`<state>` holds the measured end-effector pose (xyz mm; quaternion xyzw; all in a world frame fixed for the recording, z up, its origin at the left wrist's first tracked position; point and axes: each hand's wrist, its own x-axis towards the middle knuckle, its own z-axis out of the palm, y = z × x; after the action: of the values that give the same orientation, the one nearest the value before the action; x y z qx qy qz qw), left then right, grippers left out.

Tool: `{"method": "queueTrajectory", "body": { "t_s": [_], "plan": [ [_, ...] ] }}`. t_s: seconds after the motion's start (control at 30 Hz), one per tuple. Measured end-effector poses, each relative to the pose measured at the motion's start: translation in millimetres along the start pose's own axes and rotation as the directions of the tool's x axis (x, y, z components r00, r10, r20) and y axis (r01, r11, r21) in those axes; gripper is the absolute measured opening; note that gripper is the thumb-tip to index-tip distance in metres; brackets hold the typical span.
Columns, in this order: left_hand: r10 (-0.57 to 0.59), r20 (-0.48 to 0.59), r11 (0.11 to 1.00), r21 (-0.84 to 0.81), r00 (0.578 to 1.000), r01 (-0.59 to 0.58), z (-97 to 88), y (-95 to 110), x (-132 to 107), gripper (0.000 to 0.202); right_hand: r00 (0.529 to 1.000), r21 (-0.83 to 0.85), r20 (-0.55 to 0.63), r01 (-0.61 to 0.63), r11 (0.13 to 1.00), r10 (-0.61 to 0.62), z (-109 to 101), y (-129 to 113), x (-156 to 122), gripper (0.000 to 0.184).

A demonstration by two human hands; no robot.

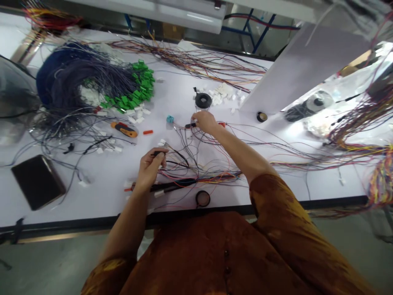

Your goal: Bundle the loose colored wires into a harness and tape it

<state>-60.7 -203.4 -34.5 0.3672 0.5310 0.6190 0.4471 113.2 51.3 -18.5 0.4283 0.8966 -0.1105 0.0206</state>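
Note:
My left hand (148,167) is closed on a small black connector (159,153), held just above the table near the loose wires. Farther out, my right hand (205,122) pinches what looks like a thin wire at its fingertips. Just below those fingertips lies another black connector (189,126). Beside my right hand sits a red connector (221,124), and a teal connector (170,119) rests to its left. Between my hands spreads a tangle of thin wires (196,149). A roll of black tape (203,100) lies just beyond my right hand.
Blue-grey wires with green connectors (135,88) fill the back left. An orange-and-grey cutter (124,129), an orange piece (147,132) and a dark box (38,182) lie left. White connectors (223,93) are piled behind. Another tape roll (203,198) sits by the front edge; a white panel (294,73) slants at right.

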Motion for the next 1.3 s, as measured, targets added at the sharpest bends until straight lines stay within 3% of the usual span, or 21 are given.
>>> {"method": "queueTrajectory", "body": {
  "t_s": [0.07, 0.2, 0.3, 0.4, 0.53, 0.6, 0.7, 0.73, 0.8, 0.87, 0.97, 1.07, 1.2, 1.3],
  "plan": [
    [0.0, 0.014, 1.0, 0.001, 1.0, 0.0, -2.5, -2, -1, 0.02, 0.999, -0.038, 0.005, -0.046, 0.998, 0.046, 1, 0, 17, 0.032],
    [0.006, 0.046, 1.0, 0.009, 0.999, -0.007, -4.1, -3, -2, 0.019, 0.973, 0.006, -0.127, -0.195, 0.981, 0.194, -3, -2, 33, 0.04],
    [0.035, 0.028, 0.999, -0.017, 0.999, -0.034, -2.1, -1, -3, 0.018, 0.994, 0.014, -0.056, -0.097, 0.995, 0.098, -3, 4, 29, 0.041],
    [0.013, 0.014, 0.998, -0.056, 1.0, -0.013, 0.4, 3, -4, 0.016, 0.999, -0.011, 0.016, -0.031, 0.999, 0.031, -1, 10, 24, 0.031],
    [-0.059, 0.047, 0.995, -0.073, 0.997, 0.063, 1.7, 5, -5, 0.022, 0.966, 0.077, -0.177, -0.176, 0.981, 0.187, -7, 1, 14, 0.032],
    [-0.05, 0.022, 0.993, -0.109, 0.998, 0.052, 1.5, 5, -4, 0.028, 0.974, 0.277, -0.207, -0.038, 0.96, 0.098, -13, -12, -2, 0.027],
    [-0.049, -0.041, 0.984, -0.171, 0.998, 0.041, 1.8, 3, -2, 0.034, 0.968, 0.603, -0.056, 0.227, 0.765, -0.244, -13, -32, -44, 0.033],
    [-0.055, -0.056, 0.983, -0.179, 0.997, 0.044, 2.3, 3, -2, 0.035, 0.945, 0.645, 0.018, 0.238, 0.726, -0.326, -10, -36, -60, 0.039],
    [-0.058, -0.075, 0.985, -0.165, 0.996, 0.045, 3.7, 4, 0, 0.037, 0.926, 0.61, 0.111, 0.224, 0.76, -0.361, -3, -36, -90, 0.043],
    [-0.041, -0.083, 0.993, -0.116, 0.996, 0.032, 5.3, 5, 0, 0.04, 0.951, 0.557, 0.074, 0.211, 0.803, -0.301, 3, -26, -112, 0.041],
    [-0.018, -0.087, 0.998, -0.06, 0.996, 0.013, 6.8, 6, 2, 0.04, 0.981, 0.622, -0.14, 0.194, 0.758, -0.135, 5, 0, -129, 0.034],
    [0.014, -0.113, 0.996, -0.091, 0.993, -0.025, 7.7, 6, 2, 0.035, 0.948, 0.637, -0.3, 0.117, 0.762, 0.105, 3, 26, -131, 0.032],
    [0.04, -0.11, 0.992, -0.114, 0.993, -0.053, 9.6, 7, 1, 0.034, 0.907, 0.486, -0.336, -0.065, 0.872, 0.255, 8, 58, -113, 0.023],
    [0.035, -0.127, 0.992, -0.115, 0.991, -0.049, 11.0, 9, 1, 0.038, 0.884, 0.332, -0.3, -0.255, 0.908, 0.358, 14, 76, -89, 0.03]
  ]
}}
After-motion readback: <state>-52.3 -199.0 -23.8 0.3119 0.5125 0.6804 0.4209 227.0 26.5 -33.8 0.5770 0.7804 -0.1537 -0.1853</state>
